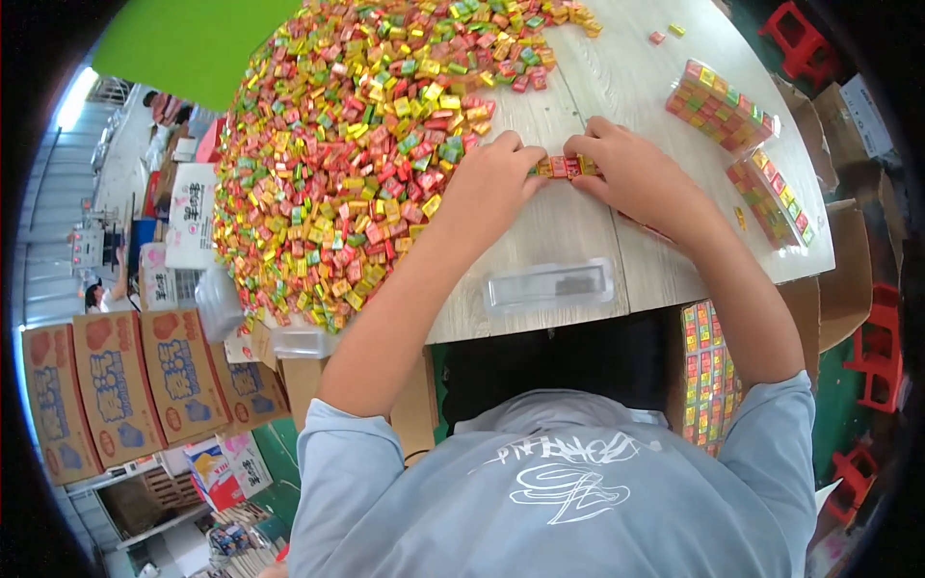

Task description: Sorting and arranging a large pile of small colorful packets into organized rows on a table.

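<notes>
A short row of small wrapped candies, red and yellow, lies between my hands at the middle of the table. My left hand is closed on its left end, with thumb and fingertips pressed in. At the other end, my right hand pinches the row from the right. Part of the row is hidden by my fingers. A big heap of loose wrapped candies in red, yellow and green spreads just left of my left hand. Nearer my body, a clear plastic tray rests by the table's front edge.
Stacked candy blocks stand at the right, with another candy block nearer me. Clear containers sit at the left edge. Brown cartons are at far left; red stools stand beyond the table's right side.
</notes>
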{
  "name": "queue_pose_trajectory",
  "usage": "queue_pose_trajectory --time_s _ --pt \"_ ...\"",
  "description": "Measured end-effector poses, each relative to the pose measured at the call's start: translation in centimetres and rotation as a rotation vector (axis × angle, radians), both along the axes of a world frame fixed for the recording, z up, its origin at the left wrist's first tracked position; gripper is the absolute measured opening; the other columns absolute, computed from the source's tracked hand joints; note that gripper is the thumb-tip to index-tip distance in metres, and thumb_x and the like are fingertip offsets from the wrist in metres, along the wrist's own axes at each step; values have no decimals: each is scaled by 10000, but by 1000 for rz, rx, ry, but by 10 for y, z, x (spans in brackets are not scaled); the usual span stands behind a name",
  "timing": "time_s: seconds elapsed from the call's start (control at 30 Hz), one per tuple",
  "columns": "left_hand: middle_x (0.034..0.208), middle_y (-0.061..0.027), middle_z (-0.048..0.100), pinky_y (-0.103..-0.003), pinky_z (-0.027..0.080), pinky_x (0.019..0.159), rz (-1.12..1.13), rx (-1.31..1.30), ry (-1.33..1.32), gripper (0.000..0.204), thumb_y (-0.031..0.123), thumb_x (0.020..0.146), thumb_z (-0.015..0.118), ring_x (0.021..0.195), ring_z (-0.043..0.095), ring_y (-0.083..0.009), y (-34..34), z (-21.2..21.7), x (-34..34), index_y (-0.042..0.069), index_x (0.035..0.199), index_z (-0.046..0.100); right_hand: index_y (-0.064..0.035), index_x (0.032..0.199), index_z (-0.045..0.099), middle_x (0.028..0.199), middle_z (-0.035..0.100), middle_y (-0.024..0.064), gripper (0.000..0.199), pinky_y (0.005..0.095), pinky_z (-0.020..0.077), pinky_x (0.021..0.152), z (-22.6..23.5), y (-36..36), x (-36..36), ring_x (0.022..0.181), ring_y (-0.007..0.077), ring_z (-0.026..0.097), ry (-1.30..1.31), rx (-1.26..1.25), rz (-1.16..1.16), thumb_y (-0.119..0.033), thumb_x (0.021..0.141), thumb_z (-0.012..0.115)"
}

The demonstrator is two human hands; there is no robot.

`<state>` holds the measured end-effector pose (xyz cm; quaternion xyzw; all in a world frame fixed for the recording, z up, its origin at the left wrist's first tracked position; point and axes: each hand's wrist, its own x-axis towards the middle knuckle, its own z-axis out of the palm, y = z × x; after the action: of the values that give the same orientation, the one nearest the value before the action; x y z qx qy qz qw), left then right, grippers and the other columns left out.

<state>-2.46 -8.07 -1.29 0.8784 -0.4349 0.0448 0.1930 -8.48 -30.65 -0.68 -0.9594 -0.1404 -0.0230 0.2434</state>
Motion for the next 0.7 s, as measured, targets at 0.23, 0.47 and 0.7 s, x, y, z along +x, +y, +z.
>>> queue_pose_trajectory --time_s 0.23,0.47,0.7 --pt "1021 -148 645 -459 570 838 73 46 77 323 215 905 787 950 688 -362 -13 5 9 83 1190 711 -80 1254 639 1240 614 146 338 471 534 955 -8 -9 8 1142 358 645 -37 -49 -51 -231 964 720" --pt "1156 -190 620 -461 563 875 62 19 77 535 235 918 786 1014 674 -378 -3 10 2 24 1366 583 -85 1225 653 1228 637 108 326 456 527 937 27 -47 -70 1143 344 640 -87 -84 -92 -256 959 730" --pt "1226 -189 615 -482 522 953 66 -73 74 520 311 968 737 1118 639 -381 28 26 -27 21 1366 570 -90 1172 668 1168 643 98 260 458 526 911 -4 -58 -96 1091 328 641 -165 -250 -189 -238 965 720"
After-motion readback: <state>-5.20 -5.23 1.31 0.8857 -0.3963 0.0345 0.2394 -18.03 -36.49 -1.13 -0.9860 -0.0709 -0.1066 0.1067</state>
